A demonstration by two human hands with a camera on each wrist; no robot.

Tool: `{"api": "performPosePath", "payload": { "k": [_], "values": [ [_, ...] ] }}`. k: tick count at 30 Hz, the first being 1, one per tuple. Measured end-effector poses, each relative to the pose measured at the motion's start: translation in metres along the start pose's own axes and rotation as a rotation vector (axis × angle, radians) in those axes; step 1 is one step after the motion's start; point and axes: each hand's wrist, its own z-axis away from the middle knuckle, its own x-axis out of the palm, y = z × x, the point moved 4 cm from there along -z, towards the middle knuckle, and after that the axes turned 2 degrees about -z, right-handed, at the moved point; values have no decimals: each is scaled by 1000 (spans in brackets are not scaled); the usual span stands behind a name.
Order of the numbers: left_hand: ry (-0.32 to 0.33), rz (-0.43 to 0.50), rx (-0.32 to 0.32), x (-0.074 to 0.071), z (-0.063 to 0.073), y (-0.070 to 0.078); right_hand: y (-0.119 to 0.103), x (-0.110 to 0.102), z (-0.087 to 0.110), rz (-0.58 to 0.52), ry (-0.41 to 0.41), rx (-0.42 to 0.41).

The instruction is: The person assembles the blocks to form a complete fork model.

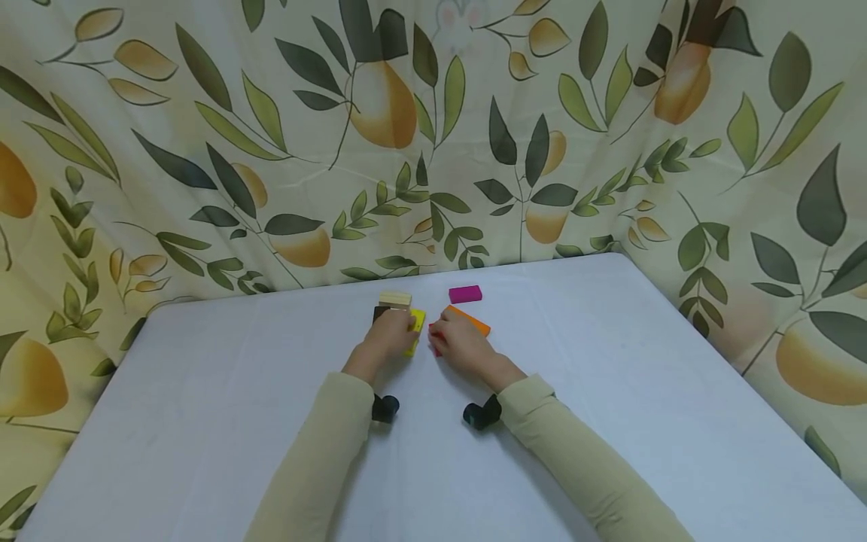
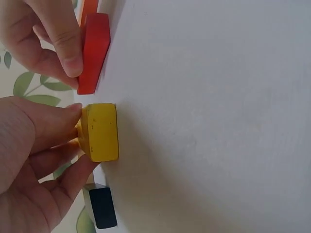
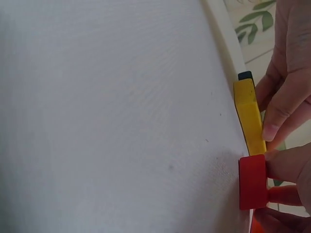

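- Yellow block: on the table, between the thumb and fingers of your left hand; its near end faces your left wrist camera. Long axis: away from you, the far end leaning slightly to your right.
- Red block: on the table, just to the right of the yellow block, in the grasp of your right hand. Long axis: away from you, the far end leaning left, so that the two blocks converge at their far ends; a narrow gap separates them in the head view.
- Your left hand: partly closed, thumb and curled fingers pinching the sides of the yellow block.
- Your right hand: likewise partly closed, thumb and fingers pinching the red block.
- Orange block: beside and partly behind your right hand; long axis slanting from far left to near right.
- Dark block: left of the yellow block, partly covered by your left hand in the head view.
- Cream block: beyond the dark block, lying crosswise.
- Magenta block: beyond the orange block, also crosswise.
- White table: beneath all blocks, backed by a leaf-and-fruit curtain.
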Motion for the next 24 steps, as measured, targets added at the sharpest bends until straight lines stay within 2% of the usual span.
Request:
{"api": "performPosePath", "payload": {
  "k": [8, 13, 24],
  "values": [
    [6, 35, -48, 3, 0, 1, 0, 1, 3, 1, 5, 10],
    [15, 30, -57, 4, 2, 2, -1, 1, 5, 7, 3, -11],
    [34, 57, -81, 4, 5, 5, -3, 1, 11, -11, -19, 58]
  ]
}}
